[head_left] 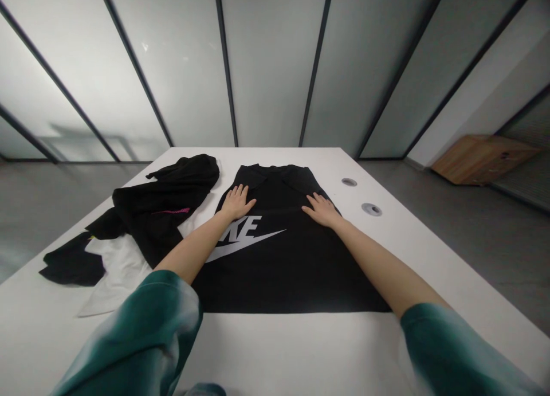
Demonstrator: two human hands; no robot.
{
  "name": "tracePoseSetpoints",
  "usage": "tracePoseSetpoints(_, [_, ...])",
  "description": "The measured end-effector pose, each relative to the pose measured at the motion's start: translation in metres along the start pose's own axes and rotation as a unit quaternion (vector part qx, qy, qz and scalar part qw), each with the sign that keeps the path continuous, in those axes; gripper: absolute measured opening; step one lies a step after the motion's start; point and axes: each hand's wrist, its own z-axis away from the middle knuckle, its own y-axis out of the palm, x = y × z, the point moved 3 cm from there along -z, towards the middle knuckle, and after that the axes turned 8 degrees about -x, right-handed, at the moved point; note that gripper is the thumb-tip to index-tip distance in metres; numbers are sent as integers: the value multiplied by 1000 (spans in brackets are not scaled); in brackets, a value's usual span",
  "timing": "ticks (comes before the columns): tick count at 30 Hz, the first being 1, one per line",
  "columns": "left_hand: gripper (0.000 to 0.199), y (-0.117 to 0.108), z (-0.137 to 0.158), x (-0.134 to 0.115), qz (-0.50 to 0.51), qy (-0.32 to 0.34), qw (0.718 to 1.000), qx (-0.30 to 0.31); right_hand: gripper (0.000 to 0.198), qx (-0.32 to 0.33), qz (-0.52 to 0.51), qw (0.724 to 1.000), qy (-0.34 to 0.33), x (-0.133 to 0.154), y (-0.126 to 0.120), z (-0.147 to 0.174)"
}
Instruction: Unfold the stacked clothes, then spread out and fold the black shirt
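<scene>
A black T-shirt (292, 258) with a large pale logo and lettering lies spread flat on the white table (301, 350). Its sleeves appear folded inward near the far end, by the collar. My left hand (236, 202) rests flat on the shirt's left side, fingers apart, just above the lettering. On the right side my right hand (322, 210) also lies flat with its fingers spread, close to the shirt's edge. Neither hand grips the cloth. My left forearm covers part of the lettering.
To the left, a loose heap of black clothes (150, 210) lies with a white garment (120, 270) partly under it. Two round cable holes, a farther one (349, 182) and a nearer one (372, 209), sit at the right. A wooden cabinet (481, 158) stands beyond the table.
</scene>
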Motion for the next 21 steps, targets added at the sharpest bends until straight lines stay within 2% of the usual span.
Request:
tracePoseSetpoints(3, [64, -21, 17, 10, 47, 34, 998, -39, 55, -86, -67, 992, -64, -18, -17, 13])
tracePoseSetpoints(5, [54, -34, 36, 23, 60, 61, 996, -39, 40, -125, -82, 985, -87, -33, -32, 30])
tracePoseSetpoints(9, [35, -48, 81, 54, 45, 92, 995, -18, 23, -105, -34, 993, -49, -58, -51, 70])
tracePoseSetpoints(11, [37, -48, 98, 64, 37, 100, 994, -6, 20, -88, -11, 995, -35, -65, -54, 86])
tracePoseSetpoints(14, [38, -44, 113, 70, 50, 110, 993, -9, 22, -97, -16, 994, -48, -67, -53, 100])
tracePoseSetpoints(18, [38, -42, 116, 71, 78, 116, 990, -29, 34, -107, -22, 993, -48, -61, -47, 102])
tracePoseSetpoints(21, [53, -40, 118, 70, 75, 112, 991, -17, 34, -104, -21, 993, -57, -58, -41, 99])
